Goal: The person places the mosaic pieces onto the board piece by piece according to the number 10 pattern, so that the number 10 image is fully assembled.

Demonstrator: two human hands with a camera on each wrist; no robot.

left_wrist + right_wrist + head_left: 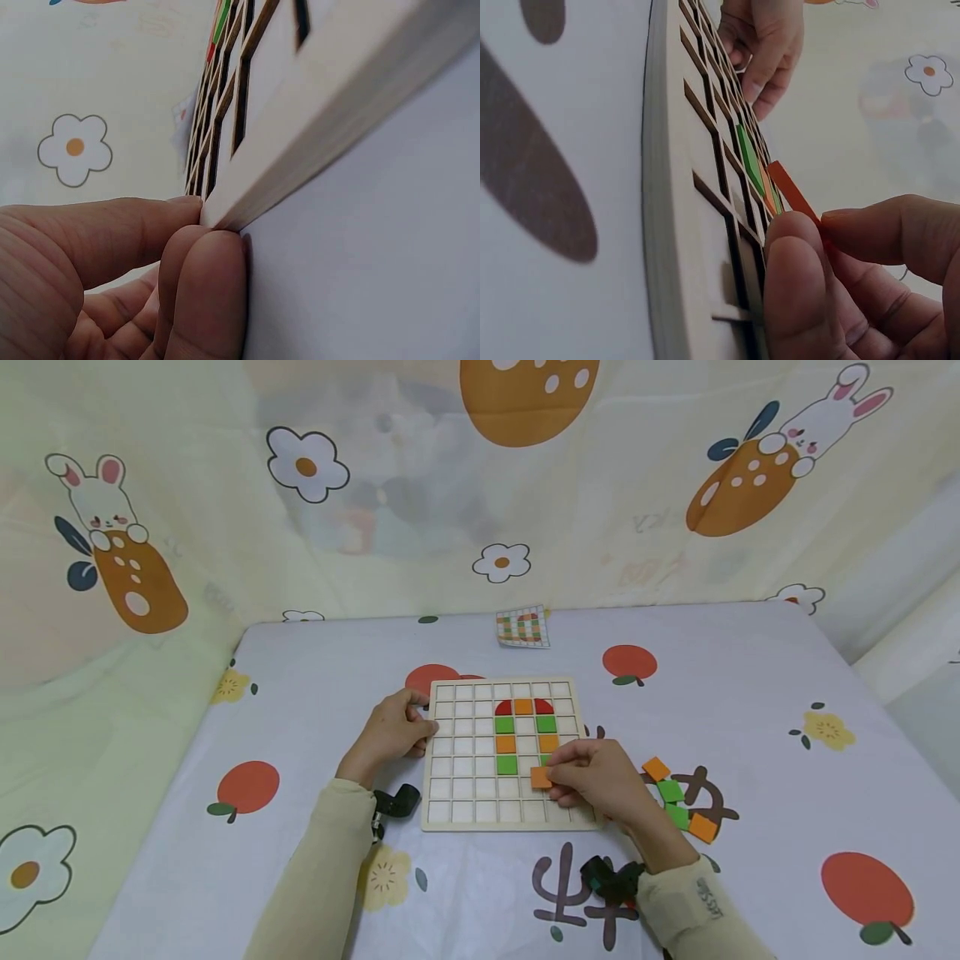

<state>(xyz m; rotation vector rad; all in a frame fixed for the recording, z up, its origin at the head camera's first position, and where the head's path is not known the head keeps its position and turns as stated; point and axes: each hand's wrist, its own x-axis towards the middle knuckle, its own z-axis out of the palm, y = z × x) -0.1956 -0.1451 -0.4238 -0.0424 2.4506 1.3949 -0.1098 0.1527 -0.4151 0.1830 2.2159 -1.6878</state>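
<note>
A light wooden grid board [463,812] lies on the table, with square recesses. In it sit red quarter-round tiles at the top, with orange and green tiles [507,765] in two columns below. My left hand [392,727] pinches the board's left edge between thumb and fingers, as the left wrist view shows close up. Over the lower right of the board, my right hand [596,777] holds an orange square tile [793,193] between thumb and fingertips. The tile is tilted, just above the grid, and overlaps a green tile's column in the head view.
Several loose orange and green tiles [677,816] lie right of the board. A small printed pattern card [522,628] stands at the table's back, before a patterned curtain [420,527]. The tablecloth [315,668] carries printed fruit and flowers.
</note>
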